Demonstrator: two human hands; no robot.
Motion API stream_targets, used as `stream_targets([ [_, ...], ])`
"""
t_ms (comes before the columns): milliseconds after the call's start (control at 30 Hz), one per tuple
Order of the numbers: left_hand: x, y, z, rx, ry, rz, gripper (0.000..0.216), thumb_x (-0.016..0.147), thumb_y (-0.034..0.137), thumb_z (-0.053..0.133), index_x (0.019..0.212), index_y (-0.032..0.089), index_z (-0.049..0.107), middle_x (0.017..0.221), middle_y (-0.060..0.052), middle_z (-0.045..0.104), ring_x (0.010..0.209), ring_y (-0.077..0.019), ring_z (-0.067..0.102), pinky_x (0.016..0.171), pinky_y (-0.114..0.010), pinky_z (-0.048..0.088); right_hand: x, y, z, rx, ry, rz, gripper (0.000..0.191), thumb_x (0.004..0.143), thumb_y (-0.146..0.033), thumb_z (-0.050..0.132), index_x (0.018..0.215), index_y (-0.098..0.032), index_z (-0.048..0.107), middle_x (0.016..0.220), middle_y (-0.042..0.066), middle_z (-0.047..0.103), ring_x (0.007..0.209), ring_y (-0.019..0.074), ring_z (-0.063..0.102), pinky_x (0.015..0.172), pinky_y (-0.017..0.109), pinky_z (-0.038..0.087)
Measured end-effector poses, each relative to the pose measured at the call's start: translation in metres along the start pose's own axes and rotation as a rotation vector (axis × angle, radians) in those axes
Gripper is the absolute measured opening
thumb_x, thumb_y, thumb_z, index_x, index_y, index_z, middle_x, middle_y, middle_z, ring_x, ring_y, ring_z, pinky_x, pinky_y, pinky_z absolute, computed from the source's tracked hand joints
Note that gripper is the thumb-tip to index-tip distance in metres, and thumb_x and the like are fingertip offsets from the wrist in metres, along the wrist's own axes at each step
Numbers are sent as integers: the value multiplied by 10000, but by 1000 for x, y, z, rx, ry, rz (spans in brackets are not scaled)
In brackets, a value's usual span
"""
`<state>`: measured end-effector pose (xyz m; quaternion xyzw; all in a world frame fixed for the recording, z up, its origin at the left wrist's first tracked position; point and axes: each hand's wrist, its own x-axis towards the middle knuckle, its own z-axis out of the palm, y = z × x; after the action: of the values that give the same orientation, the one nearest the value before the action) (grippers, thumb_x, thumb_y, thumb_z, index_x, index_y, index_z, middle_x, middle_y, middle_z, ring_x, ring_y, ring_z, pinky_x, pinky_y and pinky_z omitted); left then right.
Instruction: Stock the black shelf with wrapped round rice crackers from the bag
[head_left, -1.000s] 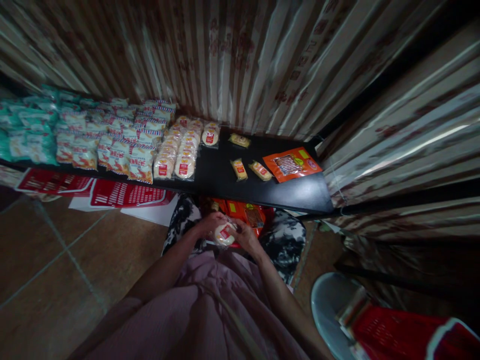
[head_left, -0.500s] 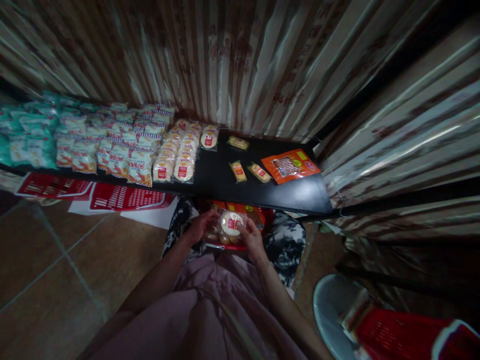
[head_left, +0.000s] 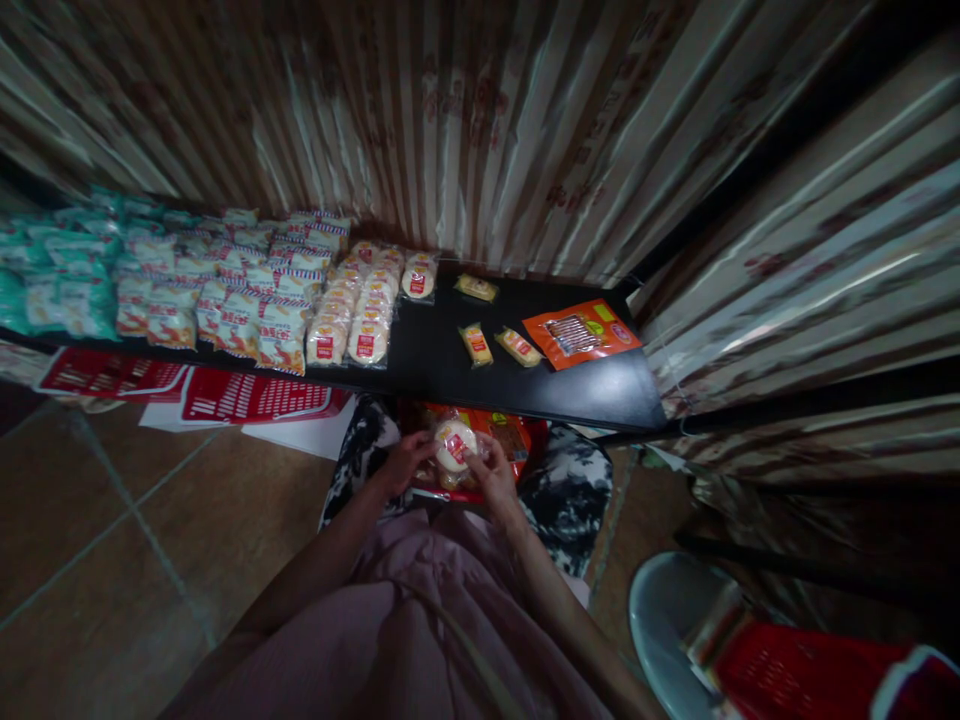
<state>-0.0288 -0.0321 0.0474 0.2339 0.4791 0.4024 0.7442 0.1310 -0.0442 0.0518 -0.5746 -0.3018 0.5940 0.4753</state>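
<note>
My left hand (head_left: 400, 466) and my right hand (head_left: 491, 472) both grip a clear packet of round pale cakes with a red label (head_left: 454, 445), held over my lap just below the front edge of a black table (head_left: 600, 395). Under the packet lies a red basket with orange packets (head_left: 517, 440) on my patterned knees. On the table stand rows of the same round cake packets (head_left: 360, 310) next to red-and-white snack bags (head_left: 240, 300).
Teal bags (head_left: 52, 290) fill the table's far left. Small yellow packets (head_left: 477, 343) and an orange flat packet (head_left: 582, 333) lie at the right end. Striped curtains (head_left: 525, 130) hang behind. Red baskets (head_left: 247, 395) lie under the table; a grey stool (head_left: 664, 620) and red crate (head_left: 795, 675) sit at lower right.
The cake packet has risen from my lap towards the table edge, with both hands still on it; it has shifted slightly left since half a second ago.
</note>
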Motion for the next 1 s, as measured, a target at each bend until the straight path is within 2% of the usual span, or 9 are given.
stream_targets([
  [200,2,6,0,-33,43,77,457,579,413,764,920,132,646,787,-40,658,700,-142,580,662,-243,443,-3,-7,0,-83,-106,7,470,599,-409,711,1001,-210,569,924,24,666,811,182,626,697,287,510],
  [300,4,6,-1,-9,100,96,449,579,449,754,889,140,651,753,-23,647,686,-139,568,657,-242,437,-7,-8,3,-101,-127,21,452,591,-448,722,951,-207,596,889,20,671,759,174,625,649,268,507],
  [400,5,6,-2,29,105,115,425,600,476,733,860,150,652,712,-6,630,660,-131,560,645,-237,432,-11,-12,6,-61,-142,61,422,615,-523,693,890,-213,616,803,6,671,688,162,620,609,255,500],
  [533,4,9,-3,110,110,135,402,618,495,711,815,149,659,705,-16,624,627,-120,547,611,-224,420,-13,-18,8,-20,-143,92,415,632,-577,661,827,-212,624,739,7,668,655,167,620,602,264,496],
  [733,5,15,-4,187,140,191,377,646,483,687,813,147,652,698,-12,612,627,-118,532,588,-211,406,-7,-21,12,37,-123,108,406,564,-531,732,773,-190,661,717,17,675,633,173,619,601,282,497],
  [833,4,18,-5,184,149,196,389,637,473,696,848,149,649,711,-15,619,653,-130,551,603,-217,414,-4,-22,15,52,-92,90,396,556,-499,747,794,-192,669,683,2,659,583,149,597,563,265,484],
  [1000,-2,27,-4,168,73,210,387,639,453,703,876,152,651,783,-41,646,706,-147,579,632,-228,431,1,-22,19,86,-61,73,444,531,-455,772,873,-196,657,672,-1,643,575,151,594,553,274,487],
])
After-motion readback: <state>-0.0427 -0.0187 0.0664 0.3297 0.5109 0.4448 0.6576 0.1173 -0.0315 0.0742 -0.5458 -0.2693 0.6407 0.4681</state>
